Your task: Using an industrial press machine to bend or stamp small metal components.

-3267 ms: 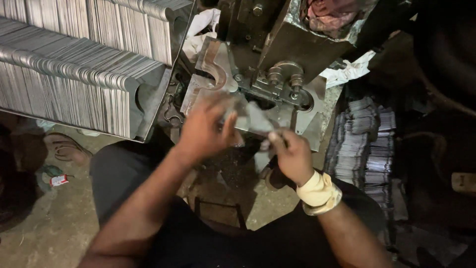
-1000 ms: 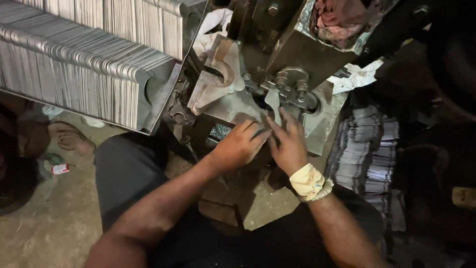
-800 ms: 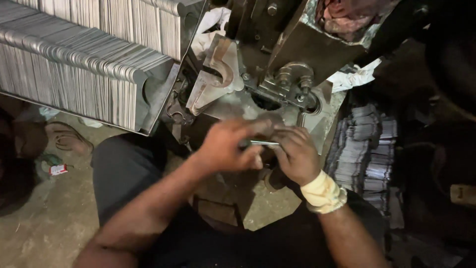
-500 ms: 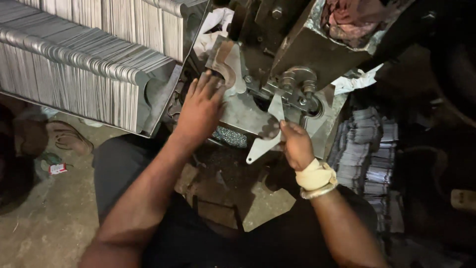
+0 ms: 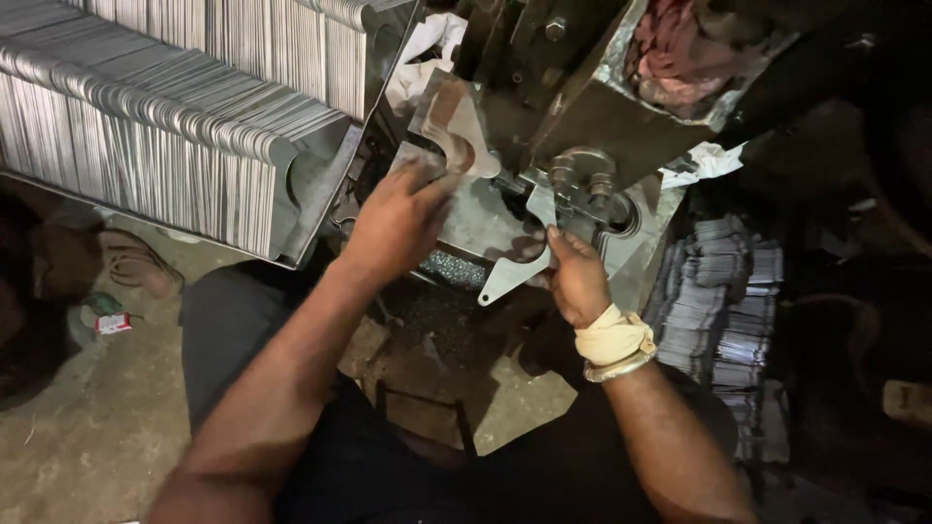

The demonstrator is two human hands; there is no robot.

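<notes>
Your lap and dark trousers occupy the nearest zone, above a bare concrete floor.

Your right hand, with a cloth wrap and a metal bangle on the wrist, is closed around a flat, pale metal blank. The blank's lower tip points down and to the left; its upper part lies against the press bed.

Your left hand rests further left on the same bed, fingers loosely curled and touching a curved metal plate that stands tilted at the bed's rear edge. Whether the hand grips that plate cannot be determined.

Just beyond the right hand sits the die, with two round posts.

Right of the press, cut pieces lie in dark stacks.

At far left, upright rows of finished stampings fill an open metal tray. At the far top right, a reddish rag sits on the machine.
</notes>
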